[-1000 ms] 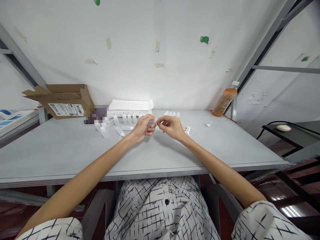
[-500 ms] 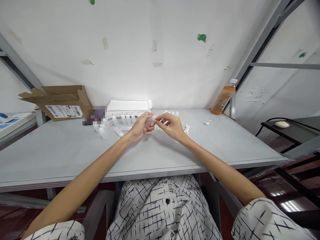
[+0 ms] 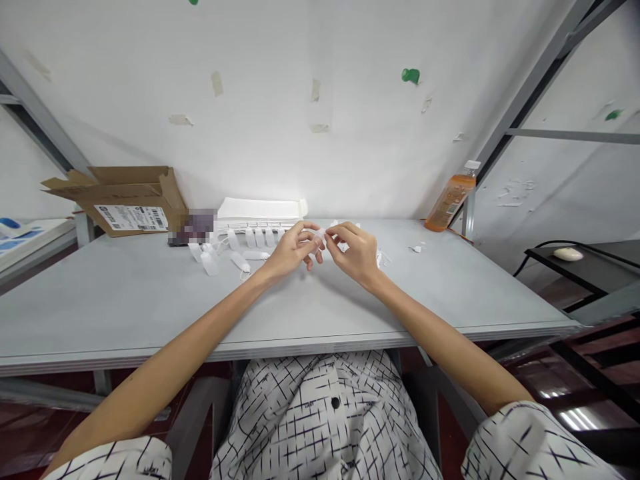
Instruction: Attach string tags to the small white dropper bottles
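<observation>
A small translucent white bottle [image 3: 318, 241] is between my two hands above the middle of the table. My left hand [image 3: 294, 252] holds its body between thumb and fingers, with the lower fingers loosely curled. At the bottle's upper end, my right hand [image 3: 354, 253] pinches with thumb and index finger; whatever small part sits there is too small to make out. Several similar bottles stand in a row [image 3: 259, 237] behind my left hand. More bottles [image 3: 209, 263] lie to the left. Small white parts [image 3: 383, 258] are partly hidden behind my right hand.
An open cardboard box [image 3: 133, 207] stands at the back left, beside a blurred dark object [image 3: 193, 228]. White trays [image 3: 263, 209] lie against the wall. An orange drink bottle [image 3: 451, 200] leans at the back right. A small white piece [image 3: 416, 249] lies right on the table [image 3: 320, 313].
Both hands have shifted slightly right with the bottle. My left fingers have loosened and spread a little around it. The whole view has also moved slightly.
</observation>
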`<state>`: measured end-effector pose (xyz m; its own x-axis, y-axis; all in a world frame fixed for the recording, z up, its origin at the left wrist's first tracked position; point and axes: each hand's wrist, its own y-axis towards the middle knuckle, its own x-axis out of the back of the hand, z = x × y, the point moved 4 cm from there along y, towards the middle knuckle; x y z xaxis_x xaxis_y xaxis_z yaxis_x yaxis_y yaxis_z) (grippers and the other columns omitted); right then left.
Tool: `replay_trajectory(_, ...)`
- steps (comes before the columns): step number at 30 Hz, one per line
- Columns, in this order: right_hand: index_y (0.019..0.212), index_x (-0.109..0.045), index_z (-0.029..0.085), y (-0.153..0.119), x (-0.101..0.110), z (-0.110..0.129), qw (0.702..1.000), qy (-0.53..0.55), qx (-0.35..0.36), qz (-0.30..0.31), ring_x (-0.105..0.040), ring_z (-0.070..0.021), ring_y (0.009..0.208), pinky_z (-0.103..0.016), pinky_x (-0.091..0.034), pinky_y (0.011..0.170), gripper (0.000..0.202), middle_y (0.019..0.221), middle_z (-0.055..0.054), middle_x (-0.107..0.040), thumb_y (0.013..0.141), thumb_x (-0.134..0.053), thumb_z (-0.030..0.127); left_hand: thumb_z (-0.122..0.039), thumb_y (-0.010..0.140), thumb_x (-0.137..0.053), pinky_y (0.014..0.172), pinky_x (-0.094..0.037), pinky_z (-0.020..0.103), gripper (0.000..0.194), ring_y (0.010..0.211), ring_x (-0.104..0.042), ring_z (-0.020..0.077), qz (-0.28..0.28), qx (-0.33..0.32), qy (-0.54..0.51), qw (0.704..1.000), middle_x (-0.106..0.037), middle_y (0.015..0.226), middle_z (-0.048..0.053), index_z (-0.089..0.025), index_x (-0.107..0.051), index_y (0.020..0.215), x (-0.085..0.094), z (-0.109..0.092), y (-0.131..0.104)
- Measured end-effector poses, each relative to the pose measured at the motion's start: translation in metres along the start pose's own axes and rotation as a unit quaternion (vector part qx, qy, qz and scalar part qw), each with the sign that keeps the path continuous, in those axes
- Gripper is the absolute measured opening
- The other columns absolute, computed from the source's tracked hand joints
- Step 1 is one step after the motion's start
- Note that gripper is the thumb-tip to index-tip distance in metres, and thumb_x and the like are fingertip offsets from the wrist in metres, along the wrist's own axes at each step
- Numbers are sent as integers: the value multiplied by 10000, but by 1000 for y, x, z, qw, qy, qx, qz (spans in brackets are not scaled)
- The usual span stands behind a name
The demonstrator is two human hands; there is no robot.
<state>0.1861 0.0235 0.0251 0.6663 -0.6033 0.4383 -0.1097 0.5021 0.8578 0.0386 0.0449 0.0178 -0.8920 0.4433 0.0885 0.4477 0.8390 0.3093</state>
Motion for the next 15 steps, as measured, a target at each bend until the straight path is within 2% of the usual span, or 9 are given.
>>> replay_trajectory(3, 802, -683, 205, 0, -1, -1, 999, -31, 16, 11, -672, -139, 648, -267, -391, 540, 189, 857, -50, -749, 923, -542, 233, -445, 818, -718, 461, -461, 207, 441, 615, -652, 133, -15, -10, 36, 999, -628, 822, 17, -188, -498, 1101, 1, -2, -1)
replay_trajectory(8, 802, -692, 206, 0, -3, -2, 998, -58, 25, 26, -647, -140, 652, -273, -357, 530, 227, 869, -59, -749, 942, -513, 223, -414, 835, -719, 445, -425, 198, 370, 452, -564, 73, -31, -19, 95, 995, -645, 750, 0, -182, -517, 1041, 4, -1, -2)
replay_trajectory(15, 788, -675, 197, -1, -5, -3, 997, -57, 36, 42, -632, -133, 635, -271, -342, 521, 229, 831, -53, -731, 934, -498, 198, -432, 777, -779, 377, -428, 187, 421, 533, -670, 143, -20, -8, 70, 997, -640, 790, 25, -192, -473, 939, 7, 0, -2)
